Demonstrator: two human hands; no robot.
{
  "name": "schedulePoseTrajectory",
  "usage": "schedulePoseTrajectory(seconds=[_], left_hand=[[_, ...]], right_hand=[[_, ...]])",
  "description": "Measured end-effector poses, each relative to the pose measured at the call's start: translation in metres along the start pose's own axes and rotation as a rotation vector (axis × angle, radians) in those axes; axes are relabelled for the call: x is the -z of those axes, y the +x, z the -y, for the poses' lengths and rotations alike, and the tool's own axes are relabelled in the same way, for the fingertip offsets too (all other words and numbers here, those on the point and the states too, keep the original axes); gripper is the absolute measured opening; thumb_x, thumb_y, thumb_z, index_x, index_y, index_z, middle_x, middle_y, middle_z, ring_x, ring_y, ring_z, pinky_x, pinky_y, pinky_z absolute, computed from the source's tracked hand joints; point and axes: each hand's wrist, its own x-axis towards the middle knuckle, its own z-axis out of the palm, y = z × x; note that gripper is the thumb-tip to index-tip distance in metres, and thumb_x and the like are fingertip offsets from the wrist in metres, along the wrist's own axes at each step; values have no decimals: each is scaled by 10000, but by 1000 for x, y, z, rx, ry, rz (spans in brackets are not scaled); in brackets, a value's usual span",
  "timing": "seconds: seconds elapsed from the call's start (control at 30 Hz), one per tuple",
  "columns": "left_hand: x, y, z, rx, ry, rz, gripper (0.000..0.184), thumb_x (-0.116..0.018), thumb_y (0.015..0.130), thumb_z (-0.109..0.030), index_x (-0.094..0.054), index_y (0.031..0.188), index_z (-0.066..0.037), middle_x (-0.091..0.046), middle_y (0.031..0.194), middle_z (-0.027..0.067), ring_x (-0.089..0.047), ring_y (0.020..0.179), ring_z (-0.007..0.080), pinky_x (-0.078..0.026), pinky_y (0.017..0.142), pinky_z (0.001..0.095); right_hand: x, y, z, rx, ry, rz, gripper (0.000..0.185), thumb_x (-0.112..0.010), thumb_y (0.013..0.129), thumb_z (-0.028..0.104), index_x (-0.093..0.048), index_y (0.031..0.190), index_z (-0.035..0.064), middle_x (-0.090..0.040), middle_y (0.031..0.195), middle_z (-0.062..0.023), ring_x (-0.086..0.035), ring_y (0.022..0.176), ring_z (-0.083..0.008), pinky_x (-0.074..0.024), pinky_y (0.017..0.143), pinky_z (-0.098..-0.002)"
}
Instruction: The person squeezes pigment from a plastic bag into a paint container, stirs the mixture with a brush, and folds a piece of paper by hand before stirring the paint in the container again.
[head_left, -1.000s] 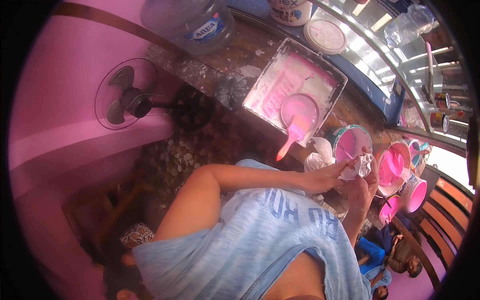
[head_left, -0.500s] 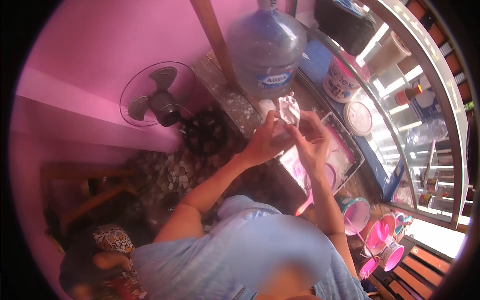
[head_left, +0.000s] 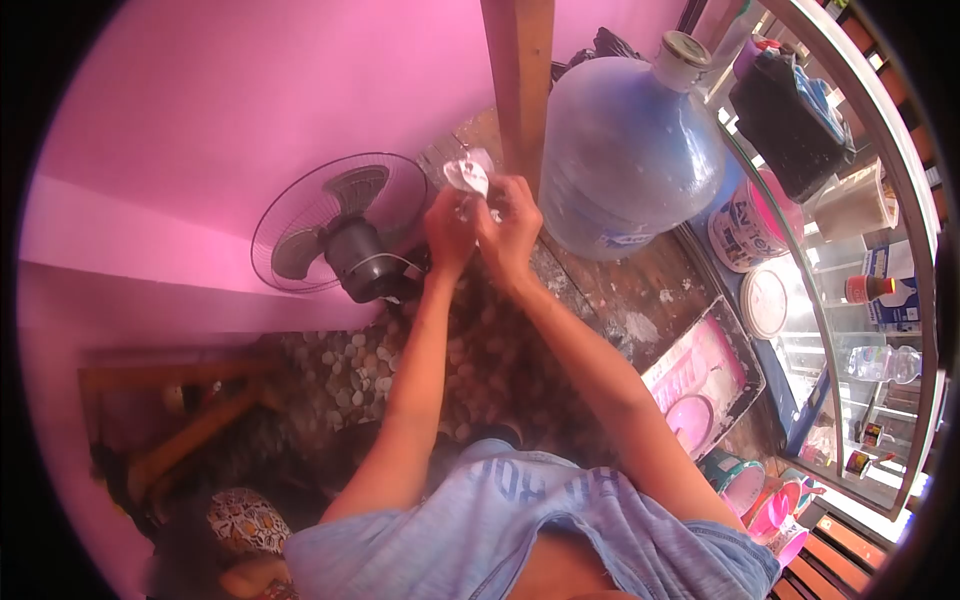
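A crumpled white piece (head_left: 468, 176), of plastic or paper I cannot tell which, sticks up between my two hands. My left hand (head_left: 450, 232) grips it from the left with bent fingers. From the other side my right hand (head_left: 512, 228) pinches it, the hands almost touching. Part of the piece is hidden by my fingers. Just right of my hands stands a large blue water jug (head_left: 635, 150). A black fan (head_left: 358, 250) is close by on the left.
A wooden post (head_left: 517, 80) rises beside the jug. Right of the worktop (head_left: 590, 285) are a pink-stained paint tray (head_left: 708, 350), an Avitex paint bucket (head_left: 745, 225) and a glass cabinet (head_left: 860, 330). Pink paint containers (head_left: 770, 515) stand lower right. Another person (head_left: 235, 530) is at lower left.
Both my hands have moved left and farther out, away from the paint tray towards the fan, still holding the crumpled white piece. The view has shifted, showing the whole jug.
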Motion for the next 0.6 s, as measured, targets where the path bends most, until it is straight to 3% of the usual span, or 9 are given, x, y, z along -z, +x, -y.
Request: schedulePoseTrajectory(seconds=[0.1,0.17,0.2,0.3,0.43,0.47,0.57,0.6], left_hand=[[3,44,22,19,19,183,201,-647,841,-187,-634,951,-19,-693,913,172,-688,901,313,-523,727,374],[-4,62,58,-8,48,260,214,-646,839,-185,-641,974,-19,-693,944,170,-679,949,314,-519,765,371],[-13,70,90,101,310,329,237,-648,833,-181,-650,1012,-26,-691,992,164,-667,997,303,-508,814,367],[-37,68,135,266,5,278,246,-651,827,-207,-656,1009,-42,-685,987,159,-657,997,322,-510,807,394],[-60,63,116,110,195,147,283,-584,888,-265,-630,1117,-106,-658,1101,128,-638,1030,318,-492,843,380],[-61,70,109,169,276,243,338,-520,927,-313,-577,1204,-127,-626,1196,117,-622,1065,306,-473,882,374],[-83,69,124,286,-279,53,362,-476,943,-341,-553,1214,-113,-621,1199,129,-610,1064,324,-469,877,406],[-84,73,117,335,-132,80,355,-485,940,-324,-554,1214,-110,-622,1191,138,-610,1058,329,-471,867,412]], right_hand=[[-30,25,-29,-42,-39,-52,255,-693,776,-12,-657,1027,-28,-633,921,-111,-657,802,-165,-542,698,-281],[-46,27,-54,-50,-153,-46,274,-691,766,4,-652,1036,-16,-628,911,-131,-658,798,-200,-553,688,-304],[-53,27,-64,-36,-203,-54,284,-690,762,7,-651,1043,-11,-626,912,-136,-656,799,-210,-555,687,-311],[-69,28,-104,-98,-211,-87,302,-681,760,25,-635,1057,-3,-614,948,-146,-636,806,-248,-541,711,-347],[-91,42,-125,-144,-234,-221,260,-656,787,32,-595,1036,-9,-596,948,-146,-629,818,-260,-519,715,-361],[-95,46,-124,-210,-211,-242,255,-653,792,33,-586,1034,-9,-592,942,-146,-628,819,-261,-519,716,-362],[-101,52,-133,-248,-223,-258,216,-638,796,25,-542,983,-21,-568,912,-149,-617,810,-267,-505,722,-371],[-101,51,-141,-229,-261,-250,205,-623,793,10,-532,972,-29,-565,899,-149,-614,803,-270,-500,719,-374]])
